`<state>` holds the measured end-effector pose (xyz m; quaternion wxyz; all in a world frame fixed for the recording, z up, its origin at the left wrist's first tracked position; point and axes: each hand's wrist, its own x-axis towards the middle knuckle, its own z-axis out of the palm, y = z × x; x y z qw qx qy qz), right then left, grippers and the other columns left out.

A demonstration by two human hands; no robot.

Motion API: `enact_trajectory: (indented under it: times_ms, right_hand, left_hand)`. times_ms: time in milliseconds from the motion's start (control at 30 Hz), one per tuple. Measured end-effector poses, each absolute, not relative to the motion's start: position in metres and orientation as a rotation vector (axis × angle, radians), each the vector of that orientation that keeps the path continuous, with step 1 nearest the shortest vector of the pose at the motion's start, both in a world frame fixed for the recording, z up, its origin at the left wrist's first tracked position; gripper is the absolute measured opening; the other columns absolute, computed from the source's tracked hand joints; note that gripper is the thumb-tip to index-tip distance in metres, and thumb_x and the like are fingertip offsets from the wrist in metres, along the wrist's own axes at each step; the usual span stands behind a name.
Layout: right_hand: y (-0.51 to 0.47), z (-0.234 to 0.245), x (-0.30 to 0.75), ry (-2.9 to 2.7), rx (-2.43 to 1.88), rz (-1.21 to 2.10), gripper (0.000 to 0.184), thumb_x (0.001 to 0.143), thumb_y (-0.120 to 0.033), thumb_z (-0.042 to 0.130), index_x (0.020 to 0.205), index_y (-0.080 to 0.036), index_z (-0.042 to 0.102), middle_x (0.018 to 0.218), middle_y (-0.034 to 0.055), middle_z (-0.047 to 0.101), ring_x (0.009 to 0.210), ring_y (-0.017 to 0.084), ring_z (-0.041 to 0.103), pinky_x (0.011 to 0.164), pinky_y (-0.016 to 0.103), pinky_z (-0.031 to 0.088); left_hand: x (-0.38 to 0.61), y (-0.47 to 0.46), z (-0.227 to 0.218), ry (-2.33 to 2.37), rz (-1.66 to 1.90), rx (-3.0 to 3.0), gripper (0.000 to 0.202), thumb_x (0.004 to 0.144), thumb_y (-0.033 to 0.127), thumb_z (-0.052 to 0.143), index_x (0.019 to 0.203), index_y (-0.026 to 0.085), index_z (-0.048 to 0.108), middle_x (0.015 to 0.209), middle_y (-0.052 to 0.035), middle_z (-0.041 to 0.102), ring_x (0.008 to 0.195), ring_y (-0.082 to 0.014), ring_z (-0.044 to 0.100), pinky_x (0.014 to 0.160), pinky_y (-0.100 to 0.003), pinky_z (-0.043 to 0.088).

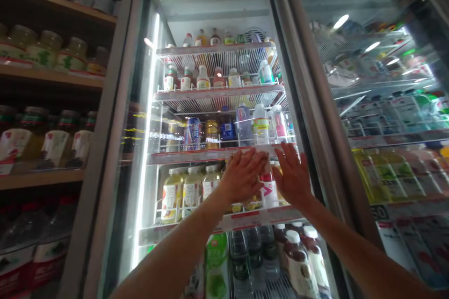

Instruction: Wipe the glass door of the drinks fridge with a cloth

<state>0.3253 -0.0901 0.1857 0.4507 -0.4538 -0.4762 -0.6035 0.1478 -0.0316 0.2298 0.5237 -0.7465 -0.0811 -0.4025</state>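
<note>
Pink-labelled bottle (268,193) stands on cooler shelf (252,217), seen between the hands; contact cannot be told. Left hand (245,175): left of bottle, fingers extended, close together, slanting toward it. Right hand (293,175): right of bottle, fingers apart, upward.

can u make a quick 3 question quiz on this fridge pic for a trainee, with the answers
1. Multiple choice: what shows between the left hand and the right hand?
a) a blue can
b) a pink-and-white bottle
c) a green carton

2. True or false: the left hand is closed in a fist.

3. Fill in the blank: in the picture, the wooden shelves stand to the ____ of the lit fridge.

Key:
1. b
2. False; it is open
3. left
</note>
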Motion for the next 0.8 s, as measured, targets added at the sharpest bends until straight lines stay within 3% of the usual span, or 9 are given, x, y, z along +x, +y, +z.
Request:
enact_trajectory:
  times_ms: [233,367,600,700,800]
  right_hand:
    - [-0.091,0.190,0.342,-1.158,-1.149,-1.536,0.052,0.092,-0.031,0.033,0.142,-0.021,0.025,0.145,0.0124,0.033,0.138,0.024,0.023,0.109,0.048,0.020]
    - [-0.088,0.187,0.339,-1.120,-1.066,-1.512,0.057,0.091,-0.031,0.035,0.144,-0.020,0.018,0.145,0.0135,0.032,0.138,0.024,0.023,0.110,0.048,0.020]
    - [-0.105,0.189,0.345,-1.164,-0.869,-1.379,0.056,0.091,-0.028,0.034,0.144,-0.022,0.018,0.146,0.0111,0.032,0.136,0.024,0.028,0.107,0.048,0.028]
    - [-0.133,0.191,0.351,-1.215,-0.793,-1.357,0.056,0.090,-0.026,0.035,0.144,-0.025,0.020,0.148,0.0081,0.029,0.136,0.024,0.028,0.108,0.050,0.029]
    - [-0.160,0.186,0.364,-1.210,-0.771,-1.374,0.057,0.089,-0.023,0.035,0.144,-0.026,0.021,0.149,0.0064,0.026,0.136,0.025,0.027,0.109,0.050,0.028]
  left_hand:
    - [0.067,-0.003,0.312,-0.669,-1.396,-1.644,0.062,0.087,0.049,0.030,0.135,0.012,0.037,0.147,-0.0116,0.030,0.137,-0.0321,0.021,0.109,-0.051,0.019]
    - [0.061,-0.002,0.323,-0.889,-1.687,-1.443,0.063,0.086,0.046,0.031,0.136,0.007,0.036,0.147,-0.0159,0.028,0.135,-0.0375,0.020,0.107,-0.055,0.019]
    - [0.176,-0.038,0.314,-0.427,-1.159,-1.716,0.055,0.088,0.046,0.036,0.135,0.017,0.038,0.147,-0.0072,0.032,0.137,-0.0278,0.021,0.109,-0.049,0.021]
    - [0.210,-0.051,0.319,-0.423,-1.193,-1.707,0.054,0.088,0.045,0.038,0.134,0.017,0.038,0.147,-0.0069,0.031,0.137,-0.0293,0.020,0.109,-0.052,0.021]
    - [0.241,-0.063,0.285,-0.286,-1.117,-1.779,0.058,0.087,0.046,0.041,0.136,0.016,0.036,0.148,-0.0065,0.029,0.137,-0.0307,0.019,0.109,-0.053,0.019]
